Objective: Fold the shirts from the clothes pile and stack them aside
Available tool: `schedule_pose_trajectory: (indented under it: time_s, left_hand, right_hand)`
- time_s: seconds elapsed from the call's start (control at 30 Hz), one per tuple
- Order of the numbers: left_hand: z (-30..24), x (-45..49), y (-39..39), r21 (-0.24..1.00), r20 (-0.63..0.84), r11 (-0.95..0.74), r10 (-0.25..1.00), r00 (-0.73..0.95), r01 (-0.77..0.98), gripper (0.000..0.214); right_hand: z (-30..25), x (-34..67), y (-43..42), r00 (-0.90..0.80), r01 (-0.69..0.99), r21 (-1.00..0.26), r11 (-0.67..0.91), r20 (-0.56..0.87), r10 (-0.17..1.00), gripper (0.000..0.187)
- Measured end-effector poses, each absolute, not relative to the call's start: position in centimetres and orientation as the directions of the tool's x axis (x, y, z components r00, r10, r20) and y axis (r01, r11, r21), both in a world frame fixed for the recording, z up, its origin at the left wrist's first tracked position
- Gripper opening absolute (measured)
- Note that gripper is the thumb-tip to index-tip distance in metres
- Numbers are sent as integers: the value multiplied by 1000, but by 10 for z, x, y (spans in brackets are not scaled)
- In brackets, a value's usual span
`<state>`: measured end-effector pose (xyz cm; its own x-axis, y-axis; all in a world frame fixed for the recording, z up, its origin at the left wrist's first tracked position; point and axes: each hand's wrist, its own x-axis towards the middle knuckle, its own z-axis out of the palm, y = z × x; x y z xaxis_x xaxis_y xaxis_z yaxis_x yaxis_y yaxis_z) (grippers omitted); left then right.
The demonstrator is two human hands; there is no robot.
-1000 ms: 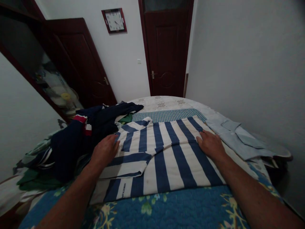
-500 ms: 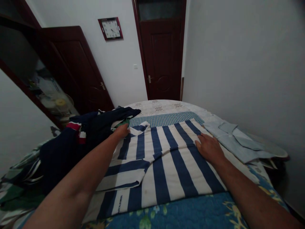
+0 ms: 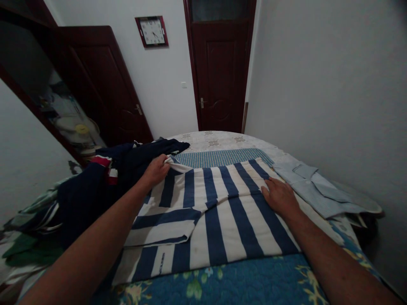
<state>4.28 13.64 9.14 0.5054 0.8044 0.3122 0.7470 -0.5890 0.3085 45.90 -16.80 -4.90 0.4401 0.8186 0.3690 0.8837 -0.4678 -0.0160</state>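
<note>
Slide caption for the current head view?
Left hand holds a striped shirt by its edge; right hand rests on it.

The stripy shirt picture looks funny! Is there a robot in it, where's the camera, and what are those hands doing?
There's no robot here, just a person's two bare hands. The camera sits on the person's head, looking forward and down, so you see what's in front of them. The blue-and-white striped shirt is spread over a flowery blue cover. The left hand pinches the shirt's far edge; the right hand rests on its right side. Dark clothes are heaped on the left, and a pale folded garment lies on the right.
</note>
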Motion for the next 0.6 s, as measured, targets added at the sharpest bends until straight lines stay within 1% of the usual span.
schedule_pose_trajectory:
  time_s: [0.07,0.13,0.2,0.23,0.27,0.3,0.37,0.43,0.5,0.57,0.6]
  left_hand:
    - [90,25,95,332,297,-689,725,622,645,29]
    - [87,8,53,361,165,-737,653,739,571,22]
    - [81,-6,18,453,61,-719,615,786,527,18]
    - [78,-11,5,508,31,-688,615,788,518,17]
    - [75,-15,-3,556,17,-644,641,767,526,18]
    - [71,-18,-8,591,15,-588,692,722,552,22]
    - [61,-18,-8,630,33,-454,826,562,630,33]
    - [51,-14,0,651,28,-316,919,394,690,43]
    - [41,-6,8,642,-3,-239,950,314,729,54]
    - [32,4,10,600,-12,-238,952,306,764,61]
    - [28,10,7,583,6,-267,946,325,768,59]
  right_hand:
    - [-49,459,-168,439,883,-9,-469,367,820,46]
    - [-49,460,-168,438,883,-3,-470,366,821,46]
    - [-48,459,-169,431,887,-4,-463,370,823,46]
    - [-48,459,-169,428,888,-4,-459,373,824,46]
    - [-48,460,-170,424,890,-3,-456,374,825,46]
    - [-48,460,-170,420,891,-1,-454,376,826,46]
    - [-49,461,-171,418,891,3,-454,384,823,47]
    - [-51,463,-171,414,891,7,-453,395,820,48]
    - [-53,465,-170,405,893,17,-450,405,820,49]
    - [-55,468,-170,389,898,34,-439,407,826,49]
    - [-55,469,-170,382,899,41,-435,409,829,49]
